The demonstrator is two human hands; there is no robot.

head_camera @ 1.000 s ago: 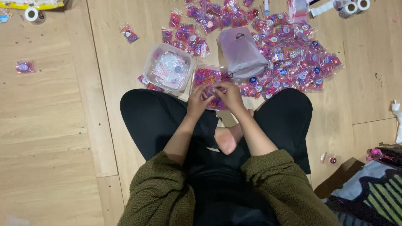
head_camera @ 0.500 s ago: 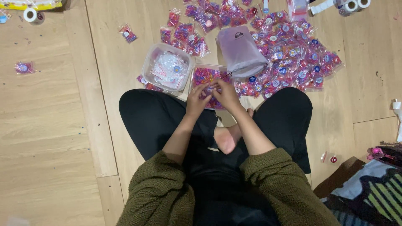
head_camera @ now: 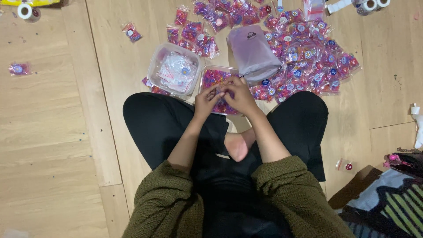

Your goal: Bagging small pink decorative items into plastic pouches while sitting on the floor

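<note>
My left hand (head_camera: 206, 100) and my right hand (head_camera: 240, 94) meet fingertip to fingertip just in front of my crossed legs. Together they pinch a small item that is too tiny to make out. They hover over a clear tray (head_camera: 211, 76) filled with small pink and purple pieces. Left of the tray stands a clear tub (head_camera: 155, 66) holding pale little packets. A greyish-purple pouch (head_camera: 253, 53) lies just beyond my right hand.
A wide pile of small pink packets (head_camera: 304, 53) covers the wooden floor behind and right of the pouch. Stray packets (head_camera: 19, 68) lie at the left. Tape rolls (head_camera: 24, 10) sit at the top corners. Patterned fabric (head_camera: 387, 207) lies at the lower right.
My hands stay together over the tray, with only small finger movements. The view has shifted slightly.
</note>
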